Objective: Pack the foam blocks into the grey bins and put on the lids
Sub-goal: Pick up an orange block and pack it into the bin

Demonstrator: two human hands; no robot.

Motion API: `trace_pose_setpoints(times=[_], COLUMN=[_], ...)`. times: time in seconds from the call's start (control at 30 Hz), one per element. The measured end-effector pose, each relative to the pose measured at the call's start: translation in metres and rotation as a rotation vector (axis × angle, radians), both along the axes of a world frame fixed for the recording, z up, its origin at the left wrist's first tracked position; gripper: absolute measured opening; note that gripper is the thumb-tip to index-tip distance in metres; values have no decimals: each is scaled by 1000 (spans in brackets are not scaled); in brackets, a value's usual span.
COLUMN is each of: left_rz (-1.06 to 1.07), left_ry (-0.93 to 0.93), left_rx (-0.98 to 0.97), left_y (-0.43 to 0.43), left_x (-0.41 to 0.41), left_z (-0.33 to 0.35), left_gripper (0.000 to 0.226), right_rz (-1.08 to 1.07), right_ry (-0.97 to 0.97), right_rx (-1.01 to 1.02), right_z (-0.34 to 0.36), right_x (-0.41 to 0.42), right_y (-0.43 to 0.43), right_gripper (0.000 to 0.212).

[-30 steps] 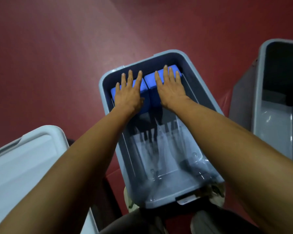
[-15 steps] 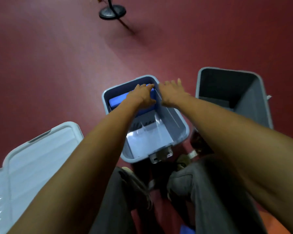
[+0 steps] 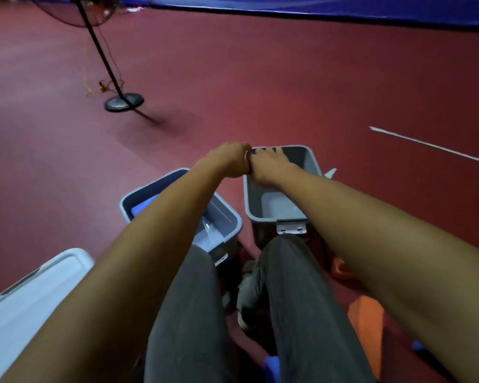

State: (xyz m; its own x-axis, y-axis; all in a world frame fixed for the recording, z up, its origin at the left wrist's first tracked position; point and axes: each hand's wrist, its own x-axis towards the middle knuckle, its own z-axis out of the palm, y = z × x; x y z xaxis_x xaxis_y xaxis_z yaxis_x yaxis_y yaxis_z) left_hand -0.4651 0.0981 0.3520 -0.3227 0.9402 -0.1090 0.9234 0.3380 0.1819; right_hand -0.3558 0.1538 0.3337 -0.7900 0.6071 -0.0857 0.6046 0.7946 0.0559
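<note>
— Where are the foam blocks now?

— I see blue foam blocks (image 3: pixel 145 207) inside the left grey bin (image 3: pixel 227 217), at its far left end. The left forearm covers most of them, so I cannot count them. The near part of this bin shows only its pale bottom.

— And the other bin?

— The right grey bin (image 3: pixel 310 158) stands just beside the left one, a little farther away. Only its bare floor is visible. A metal latch (image 3: pixel 291 226) is on its near wall.

— What do the hands do?

— Both hands meet at the far left corner of the right bin. The left hand (image 3: pixel 230 161) is curled like a fist at the rim. The right hand (image 3: pixel 268 164) lies over the rim with the fingers bent downward and together. Whether they really clamp the rim, I cannot tell; the picture is blurred there.

— Any lids?

— A pale lid (image 3: pixel 36 294) lies at the near left, on top of a bin or alone, I cannot say. Near right, on the red floor (image 3: pixel 288 92), an orange foam block (image 3: pixel 367 317) and a bit of a blue block (image 3: pixel 271 367) show beside the person's grey trousers (image 3: pixel 296 313). Far left stands a fan stand (image 3: pixel 123 102).
</note>
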Motion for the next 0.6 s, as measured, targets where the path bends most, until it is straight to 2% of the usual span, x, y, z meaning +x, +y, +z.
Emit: trace_pose_setpoints(times=[0.13,0.3,0.5,0.6], left_rz=[-142,-280,-347,-393], left_ry=[35,79,65,33], left_rx=[-17,-66,-151,-194], left_y=[18,52,98,116], left_x=[65,134,195,218], left_z=[14,6,-39,-73], left_gripper=[37,35,60,61], right_rz=[-120,-277,-414,-504], right_ry=[1,-19,-58,-70], right_rx=[10,-35,-94,-164], right_z=[8,-4,-47,-76], right_x=[65,141,208,234], right_y=[12,33,69,87], right_gripper=[56,55,60,65])
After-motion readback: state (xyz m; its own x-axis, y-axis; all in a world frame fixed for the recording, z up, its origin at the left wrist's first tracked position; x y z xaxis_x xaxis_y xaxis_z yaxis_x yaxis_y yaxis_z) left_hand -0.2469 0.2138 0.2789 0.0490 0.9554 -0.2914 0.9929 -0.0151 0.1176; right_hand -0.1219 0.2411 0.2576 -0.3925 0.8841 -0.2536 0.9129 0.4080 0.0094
